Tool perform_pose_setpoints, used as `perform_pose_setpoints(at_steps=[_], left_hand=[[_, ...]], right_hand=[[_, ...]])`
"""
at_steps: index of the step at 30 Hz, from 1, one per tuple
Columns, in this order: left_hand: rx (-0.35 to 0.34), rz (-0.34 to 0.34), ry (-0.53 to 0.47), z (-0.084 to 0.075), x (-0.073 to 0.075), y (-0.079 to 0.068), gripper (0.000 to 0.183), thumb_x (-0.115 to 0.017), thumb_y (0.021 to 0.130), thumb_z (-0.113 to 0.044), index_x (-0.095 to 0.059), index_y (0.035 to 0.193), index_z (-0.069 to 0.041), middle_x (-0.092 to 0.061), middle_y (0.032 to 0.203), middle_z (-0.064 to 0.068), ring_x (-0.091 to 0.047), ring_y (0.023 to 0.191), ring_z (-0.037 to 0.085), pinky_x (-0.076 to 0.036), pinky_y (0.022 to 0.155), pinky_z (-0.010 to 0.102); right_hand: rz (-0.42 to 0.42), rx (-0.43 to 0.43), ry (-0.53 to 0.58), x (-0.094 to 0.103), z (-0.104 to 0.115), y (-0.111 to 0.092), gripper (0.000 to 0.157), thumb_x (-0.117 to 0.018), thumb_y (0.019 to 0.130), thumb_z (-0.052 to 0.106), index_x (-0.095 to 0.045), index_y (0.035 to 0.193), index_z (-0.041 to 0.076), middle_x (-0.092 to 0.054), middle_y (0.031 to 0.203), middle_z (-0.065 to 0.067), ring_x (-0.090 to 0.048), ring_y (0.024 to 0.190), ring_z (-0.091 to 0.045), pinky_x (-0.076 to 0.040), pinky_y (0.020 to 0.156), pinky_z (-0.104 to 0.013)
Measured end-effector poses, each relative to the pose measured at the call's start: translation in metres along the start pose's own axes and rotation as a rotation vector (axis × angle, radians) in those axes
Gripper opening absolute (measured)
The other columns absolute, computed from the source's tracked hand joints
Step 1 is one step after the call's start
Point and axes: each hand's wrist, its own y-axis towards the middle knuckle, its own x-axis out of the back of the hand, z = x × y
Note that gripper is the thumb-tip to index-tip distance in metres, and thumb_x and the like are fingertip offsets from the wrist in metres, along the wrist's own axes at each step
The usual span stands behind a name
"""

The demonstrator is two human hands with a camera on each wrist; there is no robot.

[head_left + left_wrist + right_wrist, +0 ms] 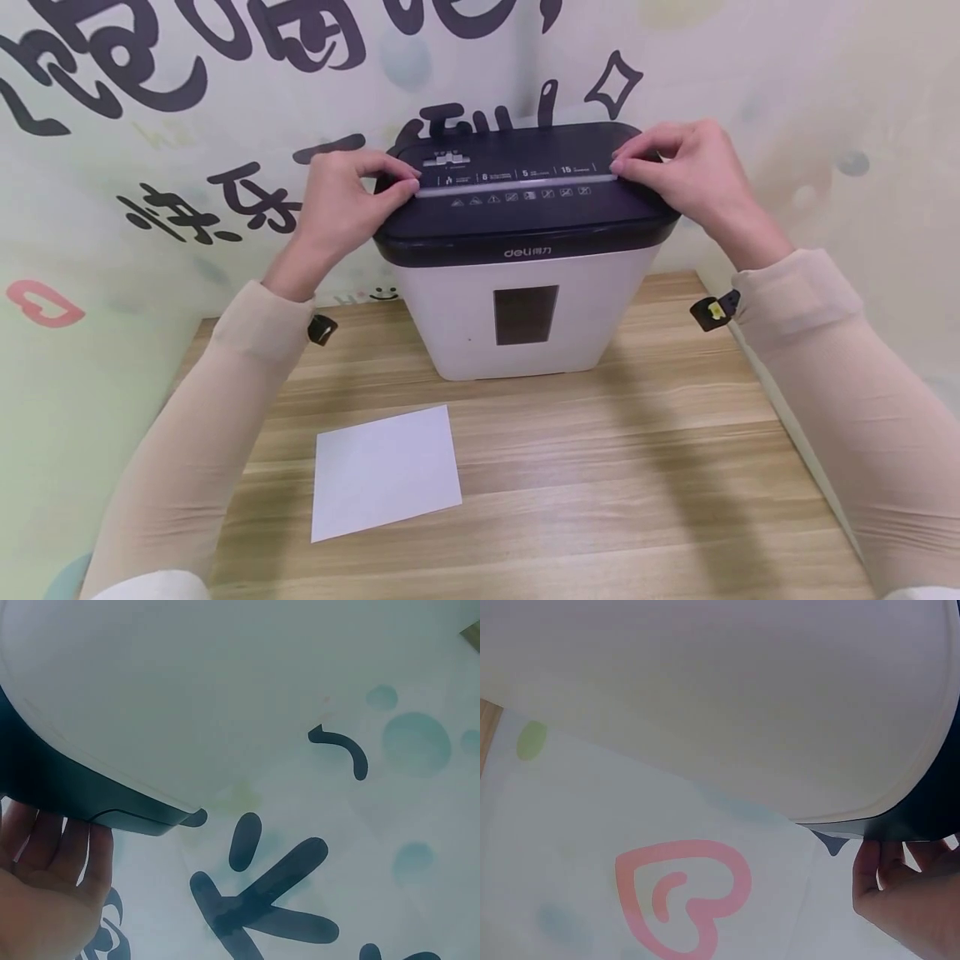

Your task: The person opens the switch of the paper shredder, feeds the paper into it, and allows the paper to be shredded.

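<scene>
A paper shredder [525, 217] with a black top and a white bin stands against the back wall in the head view. Along the slot in its lid runs a thin pale strip of paper [517, 183], most of the sheet hidden below. My left hand [341, 196] pinches the strip's left end between thumb and fingers. At the other end, my right hand [686, 167] pinches it the same way. Both wrist views look up from under the shredder's rim, with the left hand [52, 892] and the right hand [911, 881] at its sides; the paper is hidden there.
A white sheet of paper [386, 473] lies on the wooden table [570, 475], in front of the shredder and to the left. Printed walls [225, 92] close in the table at the back and on both sides. The shredder's bin has a small dark window [526, 315].
</scene>
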Motion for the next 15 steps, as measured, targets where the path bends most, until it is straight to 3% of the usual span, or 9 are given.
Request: perform_pose_setpoints(at_steps=[4, 9, 15], left_hand=[[0.001, -0.014, -0.003, 0.002, 0.004, -0.006, 0.019, -0.070, 0.094, -0.021, -0.077, 0.106, -0.009, -0.074, 0.102, 0.002, -0.065, 0.094, 0.011, -0.045, 0.075, 0.020], [0.008, -0.035, -0.031, 0.008, 0.013, -0.015, 0.036, -0.068, 0.095, -0.025, -0.066, 0.128, -0.010, -0.069, 0.122, 0.002, -0.062, 0.114, 0.010, -0.049, 0.090, 0.028], [0.102, -0.014, -0.084, 0.018, 0.024, -0.029, 0.061, -0.069, 0.094, -0.025, -0.042, 0.148, -0.016, -0.058, 0.139, 0.001, -0.056, 0.123, 0.013, -0.046, 0.099, 0.032]], right_hand=[[-0.036, -0.029, 0.030, 0.001, -0.001, -0.004, 0.031, -0.074, 0.090, 0.038, -0.076, 0.114, 0.018, -0.071, 0.106, 0.007, -0.056, 0.102, -0.012, -0.038, 0.089, -0.020], [-0.046, -0.060, 0.024, 0.006, -0.005, -0.010, 0.055, -0.066, 0.092, 0.045, -0.054, 0.143, 0.028, -0.055, 0.141, 0.000, -0.047, 0.128, -0.016, -0.034, 0.107, -0.029], [-0.014, -0.088, 0.075, 0.013, -0.014, -0.021, 0.070, -0.061, 0.095, 0.043, -0.029, 0.156, 0.034, -0.038, 0.157, 0.001, -0.032, 0.144, -0.015, -0.021, 0.118, -0.034]])
